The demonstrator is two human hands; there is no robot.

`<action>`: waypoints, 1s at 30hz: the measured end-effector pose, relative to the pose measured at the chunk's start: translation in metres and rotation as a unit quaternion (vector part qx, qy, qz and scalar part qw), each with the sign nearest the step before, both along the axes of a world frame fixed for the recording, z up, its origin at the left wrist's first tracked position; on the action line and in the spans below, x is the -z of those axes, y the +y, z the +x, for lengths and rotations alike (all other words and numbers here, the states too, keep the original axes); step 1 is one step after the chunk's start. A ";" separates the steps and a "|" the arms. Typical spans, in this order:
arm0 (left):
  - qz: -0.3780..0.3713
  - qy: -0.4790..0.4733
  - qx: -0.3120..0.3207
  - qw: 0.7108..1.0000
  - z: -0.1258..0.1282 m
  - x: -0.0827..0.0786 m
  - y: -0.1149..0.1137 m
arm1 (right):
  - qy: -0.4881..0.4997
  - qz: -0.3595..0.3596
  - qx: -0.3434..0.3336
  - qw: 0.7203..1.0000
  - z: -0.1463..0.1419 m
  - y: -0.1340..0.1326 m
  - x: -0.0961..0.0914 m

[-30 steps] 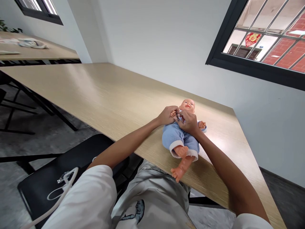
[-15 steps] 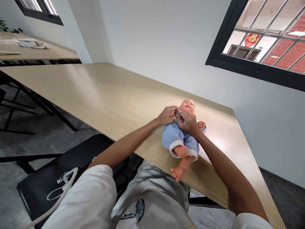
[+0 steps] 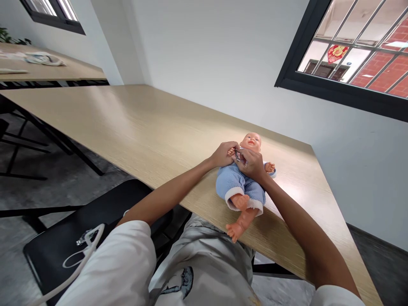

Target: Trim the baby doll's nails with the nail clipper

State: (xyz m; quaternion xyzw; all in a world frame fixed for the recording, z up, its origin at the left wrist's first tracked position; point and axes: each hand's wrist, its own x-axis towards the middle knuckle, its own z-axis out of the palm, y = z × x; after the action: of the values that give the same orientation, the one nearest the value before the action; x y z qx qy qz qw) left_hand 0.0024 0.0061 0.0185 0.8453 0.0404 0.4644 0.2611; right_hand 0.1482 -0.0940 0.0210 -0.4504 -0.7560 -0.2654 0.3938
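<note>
While the left hand (image 3: 225, 154) grips the raised arm of the baby doll (image 3: 240, 187), fingers closed narrow, the right hand (image 3: 251, 165) pinches a small metal tool (image 3: 238, 156) at the doll's fingers. Doll on its back on the wooden surface (image 3: 127, 123), nudged slightly leftward, feet near the edge.

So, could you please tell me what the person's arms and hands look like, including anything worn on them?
The left hand and right hand are bare, without gloves. The left arm and right arm are uncovered up to a white short left sleeve and a white short right sleeve.
</note>
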 end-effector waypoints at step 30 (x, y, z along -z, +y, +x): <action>0.000 0.014 -0.010 1.000 0.000 -0.001 -0.001 | 0.023 -0.026 -0.003 0.999 -0.001 -0.001 0.000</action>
State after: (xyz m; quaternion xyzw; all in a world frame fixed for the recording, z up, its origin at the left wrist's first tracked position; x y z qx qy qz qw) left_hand 0.0019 0.0053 0.0197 0.8511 0.0525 0.4556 0.2558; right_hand 0.1472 -0.0953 0.0213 -0.4639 -0.7549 -0.2338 0.4003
